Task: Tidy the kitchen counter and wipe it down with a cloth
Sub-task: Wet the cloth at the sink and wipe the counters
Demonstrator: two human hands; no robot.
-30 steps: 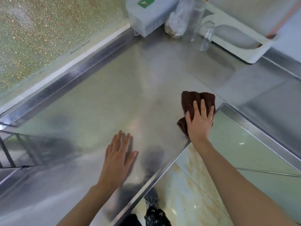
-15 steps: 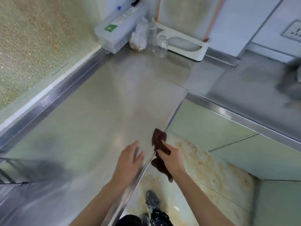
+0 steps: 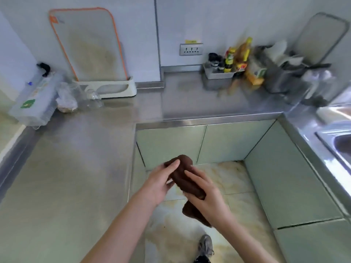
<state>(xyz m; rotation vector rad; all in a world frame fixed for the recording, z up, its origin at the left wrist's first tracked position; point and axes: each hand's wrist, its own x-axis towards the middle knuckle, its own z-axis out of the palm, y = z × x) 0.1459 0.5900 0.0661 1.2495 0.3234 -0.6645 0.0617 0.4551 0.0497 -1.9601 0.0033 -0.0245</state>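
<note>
A brown cloth is held in mid-air over the tiled floor, clear of the steel table to its left, its rolled length running diagonally from upper left, away from the person, down to lower right, where a loose end hangs below the right hand. The left hand reaches in from the lower left, fingers fairly straight and laid against the cloth's upper end, thumb on the near side, its grip a light pinch on the fabric. The right hand comes in from the lower right, palm turned inward, fingers curled round the cloth's lower part in a firm grip. Both forearms are bare and meet in a V before the body. At the table's far left corner stand a clear plastic box, a crumpled bag and a cutting board upright in a white holder. Along the back wall, blurred by motion, sit bottles in a metal tray. A sink shows at the right edge, and a shoe at the bottom.
</note>
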